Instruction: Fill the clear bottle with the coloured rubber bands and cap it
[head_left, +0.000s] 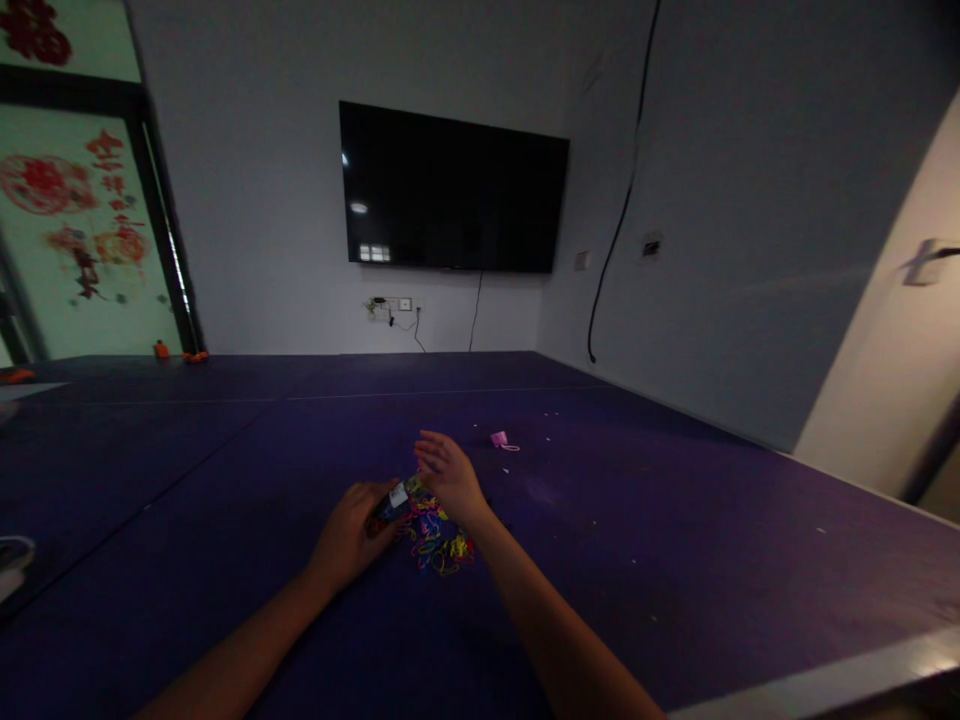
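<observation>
Far left I've got a glass door (67, 260) with red stickers on it, and the big character up top reads 福 (34, 32); the smaller writing below is too blurry for me to make out. Some white looped thing (15, 560) is at the left edge of the purple surface (675, 520), and little orange bits (195, 357) sit by the foot of the door. Then my left hand (356, 525), wrapped snugly around a dark container (386, 508) that's tilted over, with a white label (398, 495) too small to read. Just right of it is a messy heap of colourful bands (439, 550), right under my other hand. That's my right hand (450, 482), fingers stretched out and close together at the container's far end, blocking part of it, so can't tell if I'm pinching anything. Up behind hangs a big black TV (454, 190). Further right, a pink piece with a loop (500, 440) lies near my fingertips, not touching, then a black cable (622, 215) dangles down the wall.
</observation>
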